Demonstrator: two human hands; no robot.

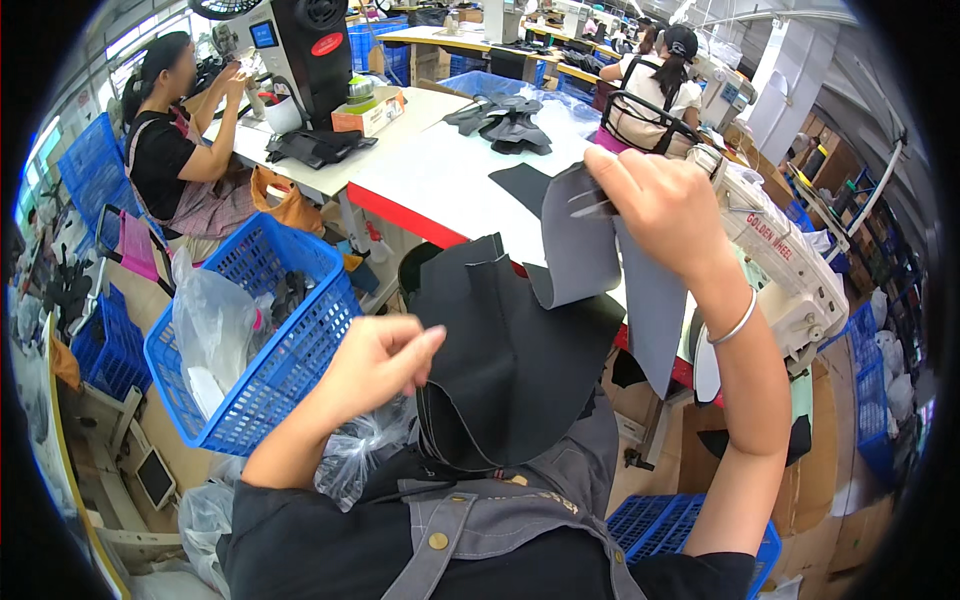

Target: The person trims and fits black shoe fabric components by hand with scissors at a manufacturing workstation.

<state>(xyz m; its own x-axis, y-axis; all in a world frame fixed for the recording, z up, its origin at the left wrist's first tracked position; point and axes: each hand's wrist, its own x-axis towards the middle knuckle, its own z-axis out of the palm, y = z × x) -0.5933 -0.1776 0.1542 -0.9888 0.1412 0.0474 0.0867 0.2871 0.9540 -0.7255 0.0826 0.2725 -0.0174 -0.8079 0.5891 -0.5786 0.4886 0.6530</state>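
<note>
My right hand [655, 205] is closed, raised above the table edge, gripping a bent strip of black sheet material with a grey back [580, 245]. Pointed metal blades [590, 208], apparently of small snips or scissors, stick out from under its fingers; their handle is hidden. Black sheet pieces [500, 350] with a seam down the middle lie across my lap and lean on the table edge. Beside their left edge is my left hand [385, 365], slightly blurred, thumb out and fingers loosely bent, with nothing visible in it. A long grey strip [655, 310] hangs below my right hand.
A white table [440, 185] with a red edge carries dark cut pieces [505, 122]. To the left stands a blue basket [250, 340] holding plastic bags. A sewing machine [775, 250] is on the right. Another person [170, 150] sits working at the far left.
</note>
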